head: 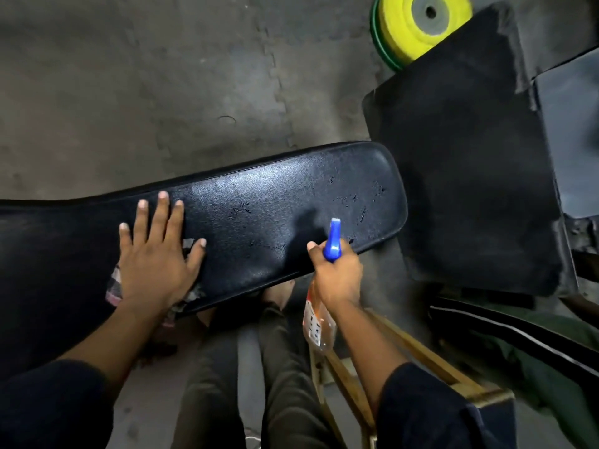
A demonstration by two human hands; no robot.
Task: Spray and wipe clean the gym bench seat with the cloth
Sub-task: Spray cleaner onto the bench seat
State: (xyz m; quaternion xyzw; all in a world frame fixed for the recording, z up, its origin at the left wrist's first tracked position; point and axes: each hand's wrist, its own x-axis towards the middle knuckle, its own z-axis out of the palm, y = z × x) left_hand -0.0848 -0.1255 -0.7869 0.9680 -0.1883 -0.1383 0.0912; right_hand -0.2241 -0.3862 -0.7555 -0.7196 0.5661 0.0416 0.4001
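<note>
Under the flat left hand (155,257), a cloth (114,288) lies on the seat (259,215); the right hand (338,275) grips a spray bottle (333,241).

cloth (114,286) mostly under left hand (155,254); bench seat (259,215) cut off left

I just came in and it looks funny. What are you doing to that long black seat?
A person is cleaning the black bench seat. The right hand grips a spray bottle with a blue nozzle aimed at the seat, which already shows wet droplets. The left hand presses flat on a cloth lying on the seat, ready to wipe.
</note>
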